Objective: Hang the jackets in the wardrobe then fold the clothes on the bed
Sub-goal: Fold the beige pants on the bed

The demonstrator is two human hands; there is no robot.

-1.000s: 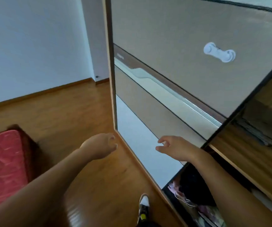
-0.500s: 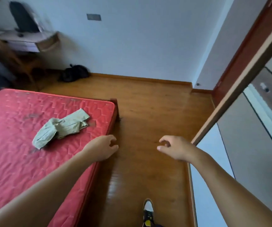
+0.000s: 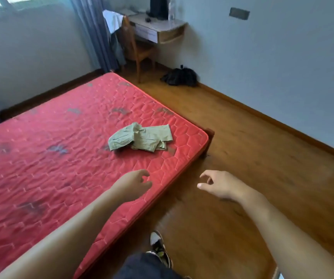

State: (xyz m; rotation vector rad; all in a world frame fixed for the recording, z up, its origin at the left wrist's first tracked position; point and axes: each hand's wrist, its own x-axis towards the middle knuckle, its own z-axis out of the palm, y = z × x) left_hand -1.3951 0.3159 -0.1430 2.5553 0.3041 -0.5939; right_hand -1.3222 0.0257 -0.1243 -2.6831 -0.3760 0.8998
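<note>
Seen from the head camera, a person stands at the corner of a bed (image 3: 51, 158) whose red quilted mattress carries no sheet and shows several dark smudges. A single olive-green garment (image 3: 142, 137) lies crumpled on the mattress near the far right corner, apart from both hands. The left hand (image 3: 134, 185) hangs over the mattress close to its near edge, with fingers loosely curled and nothing in them. The right hand (image 3: 220, 185) is held out beside the bed over the wooden floor (image 3: 242, 158). Its fingers are also loosely bent, the thumb and forefinger are near each other, and it holds nothing. Both forearms are bare and reach in from the bottom of the frame. Between them a dark trouser leg (image 3: 148, 266) and a white, black and yellow shoe (image 3: 160, 248) show, the shoe planted on the floor just beside the bed. In the far corner of the room a small tabletop (image 3: 158, 23) is fixed to the pale wall, with a dark object (image 3: 158, 7) standing on it. A wooden chair (image 3: 136, 49) is drawn up to it, and a white cloth (image 3: 112, 19) is draped over the chair's back. Grey curtains (image 3: 93, 33) hang to the left of the chair. A black bag (image 3: 180, 77) slumps on the floor against the skirting board, well apart from the bed. A grey plate (image 3: 239, 13) sits high on the wall to the right.
</note>
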